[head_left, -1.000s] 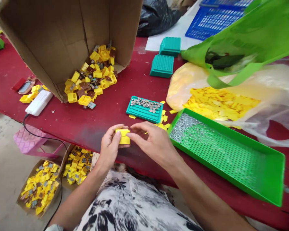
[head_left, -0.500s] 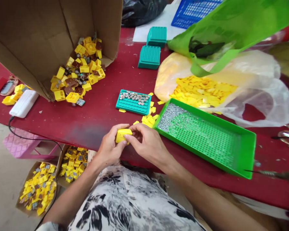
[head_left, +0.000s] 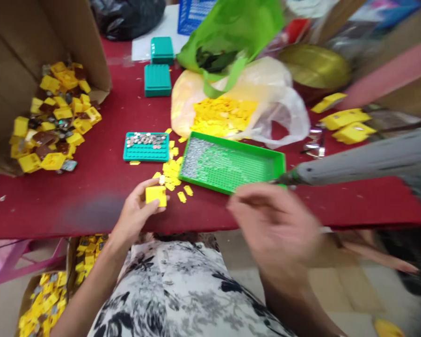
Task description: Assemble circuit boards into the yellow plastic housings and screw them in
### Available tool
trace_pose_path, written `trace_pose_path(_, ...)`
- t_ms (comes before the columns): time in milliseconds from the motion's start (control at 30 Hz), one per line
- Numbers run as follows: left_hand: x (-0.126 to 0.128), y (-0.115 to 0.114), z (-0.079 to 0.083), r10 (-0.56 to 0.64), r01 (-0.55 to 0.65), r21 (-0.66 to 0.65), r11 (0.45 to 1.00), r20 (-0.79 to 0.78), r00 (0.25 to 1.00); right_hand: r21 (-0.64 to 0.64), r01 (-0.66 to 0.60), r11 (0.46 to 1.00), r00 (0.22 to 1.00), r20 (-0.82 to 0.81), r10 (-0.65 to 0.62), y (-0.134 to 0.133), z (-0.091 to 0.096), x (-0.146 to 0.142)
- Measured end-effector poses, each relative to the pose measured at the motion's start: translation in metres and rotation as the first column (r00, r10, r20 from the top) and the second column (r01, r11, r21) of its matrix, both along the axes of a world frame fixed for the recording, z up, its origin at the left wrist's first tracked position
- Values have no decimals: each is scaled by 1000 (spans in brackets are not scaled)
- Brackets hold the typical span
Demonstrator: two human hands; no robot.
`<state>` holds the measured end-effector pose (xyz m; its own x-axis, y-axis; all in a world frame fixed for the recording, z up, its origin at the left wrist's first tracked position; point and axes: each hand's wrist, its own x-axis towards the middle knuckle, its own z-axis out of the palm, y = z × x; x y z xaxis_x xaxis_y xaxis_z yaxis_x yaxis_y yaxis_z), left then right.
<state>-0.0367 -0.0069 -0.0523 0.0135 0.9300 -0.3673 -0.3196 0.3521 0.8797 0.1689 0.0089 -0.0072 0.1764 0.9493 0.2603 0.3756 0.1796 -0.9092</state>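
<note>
My left hand holds a yellow plastic block against its fingers, just above the table's near edge. Small yellow scraps lie beside it. Motion-blurred, my right hand is apart from the block, holding nothing visible, below the corner of a green perforated tray. A grey tool body with a narrow tip reaches in just above that hand and does not visibly touch it. Its holder is out of view. Fine metal pieces cover the tray's left end.
A teal tray with metal discs and several yellow blocks in a tipped cardboard box stand left. Behind are a plastic bag of yellow pieces and a green bag. More yellow blocks lie right, on the red table.
My right hand has let go of the yellow block and moved right. The view has swung, shifting the table contents left, and the grey tool has entered at the right.
</note>
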Motion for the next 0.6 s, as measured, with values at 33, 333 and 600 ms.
trace_pose_path(33, -1, 3, 1, 21, -20, -33, 999, 16, 1000, 165, 216, 962, 976, -24, -215, -2, 8, 13)
trace_pose_path(333, 26, 20, 10, -25, 43, -178, 983, 103, 994, 415, -71, 907, 970, -184, 160, 61, 15, 80)
trace_pose_path(600, 38, 23, 15, -38, 68, -252, 965, 119, 992, 315, 28, 949, 999, 30, -39, 78, 6, 76)
